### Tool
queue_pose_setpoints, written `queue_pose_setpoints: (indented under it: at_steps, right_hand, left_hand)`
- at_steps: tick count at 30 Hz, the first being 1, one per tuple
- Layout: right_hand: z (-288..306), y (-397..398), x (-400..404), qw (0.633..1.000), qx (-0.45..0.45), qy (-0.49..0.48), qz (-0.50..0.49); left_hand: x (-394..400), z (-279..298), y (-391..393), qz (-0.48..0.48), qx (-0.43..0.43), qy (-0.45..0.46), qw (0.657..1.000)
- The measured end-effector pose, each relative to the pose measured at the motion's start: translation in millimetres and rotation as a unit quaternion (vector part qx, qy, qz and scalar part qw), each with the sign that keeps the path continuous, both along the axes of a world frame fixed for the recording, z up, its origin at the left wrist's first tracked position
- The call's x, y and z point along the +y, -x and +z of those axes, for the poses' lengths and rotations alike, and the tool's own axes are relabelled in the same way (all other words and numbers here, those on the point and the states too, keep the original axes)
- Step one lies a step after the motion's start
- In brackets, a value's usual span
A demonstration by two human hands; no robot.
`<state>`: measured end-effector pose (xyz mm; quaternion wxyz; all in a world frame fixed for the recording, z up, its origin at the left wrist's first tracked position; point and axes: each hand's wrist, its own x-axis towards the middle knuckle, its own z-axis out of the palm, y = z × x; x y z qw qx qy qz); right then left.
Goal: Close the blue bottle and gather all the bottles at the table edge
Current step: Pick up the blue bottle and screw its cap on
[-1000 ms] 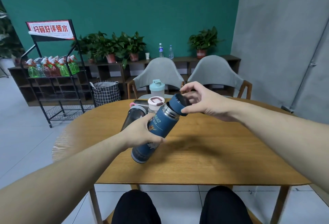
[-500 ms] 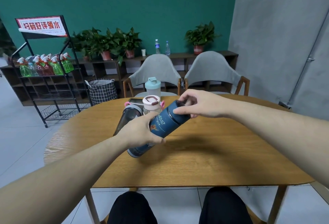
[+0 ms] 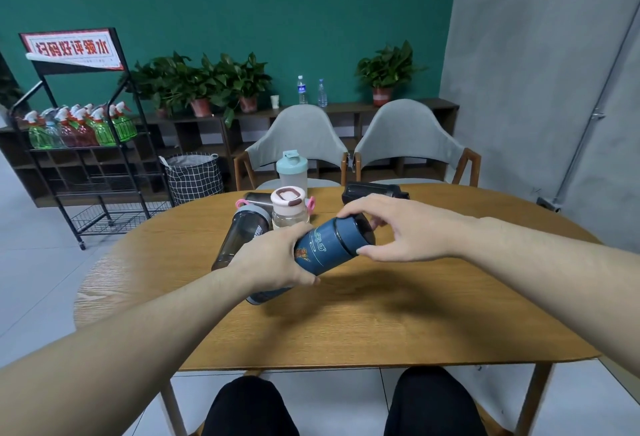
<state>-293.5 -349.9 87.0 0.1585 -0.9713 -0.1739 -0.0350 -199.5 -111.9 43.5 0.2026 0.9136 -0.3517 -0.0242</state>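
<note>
A dark blue bottle (image 3: 323,248) with a light pattern is held tilted above the wooden table (image 3: 381,314), cap end pointing up and right. My left hand (image 3: 273,259) grips its lower body. My right hand (image 3: 398,227) has its fingers around the blue cap (image 3: 349,231), which sits on the neck. Behind stand a clear bottle with a pink-white lid (image 3: 289,208), a tilted smoky grey bottle (image 3: 244,234), a white shaker with a mint lid (image 3: 292,169), a steel bottle (image 3: 258,198) lying down and a black bottle (image 3: 375,191) lying down at the far edge.
Two grey chairs (image 3: 408,137) stand at the table's far side. A black rack with spray bottles (image 3: 79,127) and a checked basket (image 3: 194,177) are on the left. My knees (image 3: 249,404) are under the near table edge. A grey wall is on the right.
The cap, held off the bare steel neck a second ago, now sits on the bottle and hides the neck. The bottle has dropped lower and tilted flatter, and my right hand has turned on the cap.
</note>
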Motion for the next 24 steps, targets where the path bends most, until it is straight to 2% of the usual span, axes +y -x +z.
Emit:
queue_pose_setpoints:
  at_steps: [3, 8, 11, 16, 18, 20, 24]
  right_hand:
    - [-3.7, -1.7, 2.9, 0.998, 0.003, -0.052, -0.022]
    - [-6.6, -9.3, 6.5, 0.982, 0.067, -0.13, -0.118]
    - [-6.7, -7.6, 5.3, 0.979, 0.096, -0.135, -0.116]
    - [-11.3, -3.9, -2.6, 0.999, 0.019, -0.019, -0.034]
    - [-11.8, -3.6, -2.0, 1.0, -0.002, -0.002, -0.022]
    - [-12.1, -3.9, 0.6, 0.999, 0.005, -0.023, -0.034]
    - [-13.5, -8.9, 2.9, 0.986, 0.073, -0.111, -0.104]
  left_hand:
    - [-2.0, -0.2, 1.7, -0.001, -0.02, 0.002, 1.0]
    - [-3.4, -0.1, 2.5, 0.001, -0.04, -0.013, 0.999]
    - [-2.9, 0.0, -0.2, 0.008, -0.045, -0.018, 0.999]
    - [-1.6, 2.3, -6.6, 0.014, -0.05, -0.02, 0.998]
    - [-2.9, 2.5, -6.2, 0.01, -0.061, -0.024, 0.998]
    - [-4.7, 1.7, -5.9, 0.008, -0.079, -0.03, 0.996]
    - [-7.0, -0.7, -7.1, 0.005, -0.1, -0.038, 0.994]
